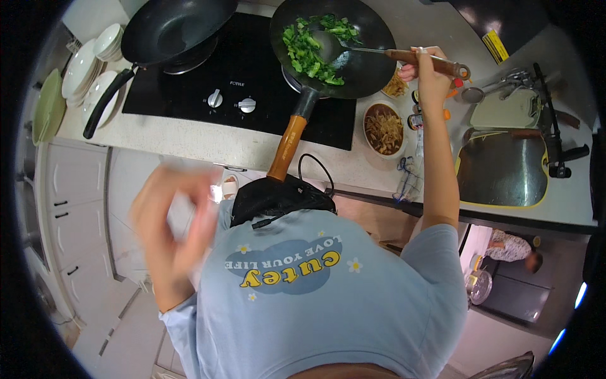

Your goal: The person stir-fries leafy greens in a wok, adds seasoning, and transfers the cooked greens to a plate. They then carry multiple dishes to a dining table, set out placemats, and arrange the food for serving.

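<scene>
My right hand (428, 64) grips the wooden handle (402, 57) of a metal cooking ladle or turner. Its head (329, 46) lies among chopped leafy greens (303, 52) in a black wok (367, 71). The wok sits over the right burner, its wooden handle (286, 149) pointing towards me. Blurred, my left hand (173, 213) is raised left of the wok handle, fingers and thumb curved around a gap. A bright spot shows at its fingertips; whether it holds anything is unclear.
A second black pan (175, 28) stands on the left of the glass hob (184, 94), near stacked white dishes (78, 71). To the right are a bowl of brown shredded food (383, 130), small bottles (415, 121) and a cutting board (504, 168). Another person (513, 248) appears lower right.
</scene>
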`<action>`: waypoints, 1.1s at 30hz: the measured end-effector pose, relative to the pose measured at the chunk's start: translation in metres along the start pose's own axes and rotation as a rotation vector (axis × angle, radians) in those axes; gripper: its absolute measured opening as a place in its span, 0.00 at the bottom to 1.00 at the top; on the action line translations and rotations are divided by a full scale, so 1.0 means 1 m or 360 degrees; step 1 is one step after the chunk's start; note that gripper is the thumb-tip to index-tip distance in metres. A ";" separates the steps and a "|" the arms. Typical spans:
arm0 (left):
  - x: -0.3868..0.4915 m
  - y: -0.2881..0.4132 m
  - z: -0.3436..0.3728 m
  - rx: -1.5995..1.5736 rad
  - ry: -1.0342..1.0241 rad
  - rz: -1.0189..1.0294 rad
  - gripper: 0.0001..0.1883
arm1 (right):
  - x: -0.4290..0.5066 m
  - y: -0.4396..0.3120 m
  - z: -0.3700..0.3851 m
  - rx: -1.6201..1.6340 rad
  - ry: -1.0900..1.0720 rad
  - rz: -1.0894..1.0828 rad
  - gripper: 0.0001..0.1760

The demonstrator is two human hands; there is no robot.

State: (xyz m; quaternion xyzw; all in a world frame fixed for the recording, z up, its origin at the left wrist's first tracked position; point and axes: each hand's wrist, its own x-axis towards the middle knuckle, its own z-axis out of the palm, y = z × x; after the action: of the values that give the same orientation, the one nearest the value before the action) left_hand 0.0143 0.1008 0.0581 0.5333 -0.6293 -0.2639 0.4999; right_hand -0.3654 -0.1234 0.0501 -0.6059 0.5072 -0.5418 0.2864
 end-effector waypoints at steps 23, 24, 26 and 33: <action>0.008 -0.096 0.131 -0.1298 -0.1000 -0.1467 0.15 | 0.032 0.002 -0.104 -0.0374 0.0317 0.0482 0.26; 0.008 -0.092 0.129 -0.1313 -0.1004 -0.1480 0.16 | 0.033 0.015 -0.093 -0.0202 0.0319 0.0547 0.25; 0.008 -0.085 0.126 -0.1336 -0.0994 -0.1473 0.16 | 0.029 0.037 -0.066 0.0136 0.0360 0.0680 0.25; 0.008 -0.078 0.120 -0.1305 -0.0972 -0.1497 0.15 | 0.026 0.003 -0.027 0.0307 0.0217 0.0297 0.21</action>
State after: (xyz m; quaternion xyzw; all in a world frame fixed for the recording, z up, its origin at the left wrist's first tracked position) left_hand -0.0625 0.0465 -0.0503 0.4192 -0.2933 -0.8073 0.2940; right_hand -0.3947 -0.1432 0.0642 -0.4876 0.5253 -0.5988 0.3574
